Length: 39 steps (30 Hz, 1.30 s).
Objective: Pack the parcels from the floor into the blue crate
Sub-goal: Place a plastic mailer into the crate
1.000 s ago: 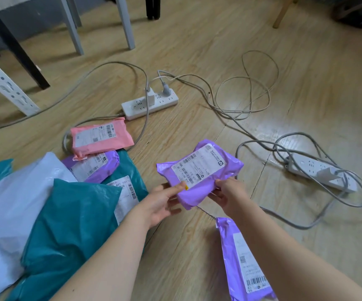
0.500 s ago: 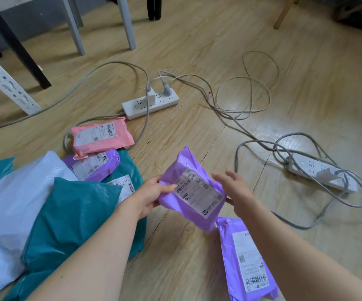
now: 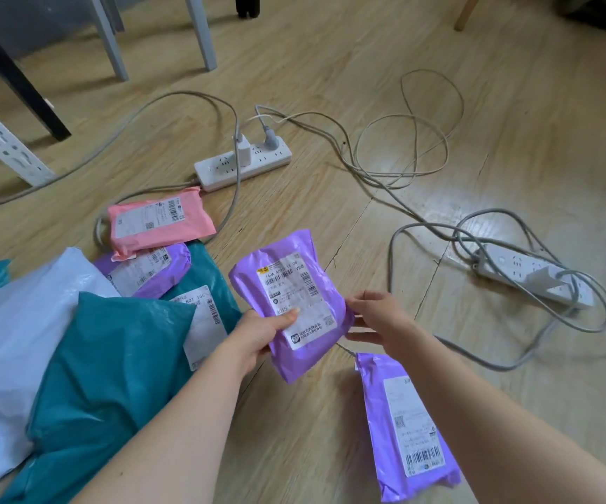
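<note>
Left hand (image 3: 257, 336) has the purple parcel (image 3: 290, 307), thumb pressed flat on the white label and fingers curled underneath, so it is lifted clear of the wooden floor (image 3: 330, 67), label up. Right hand (image 3: 381, 318) is in at the parcel's right edge, thumb above and fingers below, tips at the plastic; whether it actually grips there I cannot tell.

Directly under the right forearm a second purple parcel (image 3: 410, 431) lies flat on the floor, barcode toward the wrist end. To the left of the left hand is the pile: a big teal parcel (image 3: 112, 376) lies over a white parcel (image 3: 14, 321), with another teal parcel (image 3: 214, 281) just beside the left hand. Beyond that, a small purple parcel (image 3: 148, 271) has a pink parcel (image 3: 159, 221) lapping over its far edge.

Farther out, ahead of both hands, sits a white power strip (image 3: 243, 161) with two plugs in it. Well off to the right of the right hand a second power strip (image 3: 534, 278) lies in a tangle of grey cables (image 3: 421, 140).
</note>
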### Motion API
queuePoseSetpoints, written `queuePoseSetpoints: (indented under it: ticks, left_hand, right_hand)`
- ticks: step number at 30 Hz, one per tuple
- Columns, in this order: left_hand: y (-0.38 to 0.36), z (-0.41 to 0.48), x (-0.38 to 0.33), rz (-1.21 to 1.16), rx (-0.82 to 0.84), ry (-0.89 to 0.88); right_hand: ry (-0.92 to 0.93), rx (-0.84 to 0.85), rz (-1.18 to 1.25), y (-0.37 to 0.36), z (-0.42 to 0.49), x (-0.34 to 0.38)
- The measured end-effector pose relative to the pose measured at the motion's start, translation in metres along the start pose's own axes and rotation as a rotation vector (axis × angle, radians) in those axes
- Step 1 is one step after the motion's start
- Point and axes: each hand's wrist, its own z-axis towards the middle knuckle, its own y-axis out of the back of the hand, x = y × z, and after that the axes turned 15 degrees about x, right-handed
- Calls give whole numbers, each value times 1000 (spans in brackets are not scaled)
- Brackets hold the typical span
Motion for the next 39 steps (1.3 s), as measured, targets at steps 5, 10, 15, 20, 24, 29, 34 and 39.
queuePoseSetpoints:
  ticks: [5,10,15,20,24,29,34,39]
  left_hand:
    - [3,5,11,84,20,41]
    - [4,6,26,120,-5,85]
    - [11,7,34,143,22,116]
    - [20,8,30,127,14,126]
    - [23,4,12,180,30,120]
    - [29,-25,-31,189,-22,74]
    - [32,-110,-90,87,-112,26]
    - [30,-218,-148,-26,-191,12]
  right_hand:
    - [-76,-30,-1086,31,-4,-37]
    - [-200,97,-1304,26,-2,-77]
    - [-168,-85,-1452,24,0,-84]
    - [-241,-83,-1474,28,0,-55]
    - [-342,-67,-1530,34,-1,-18]
    - [-360,-164,-1443,28,-28,37]
    - [-321,-280,-1223,7,-94,99]
    - [-263,-235,-748,-25,-160,160]
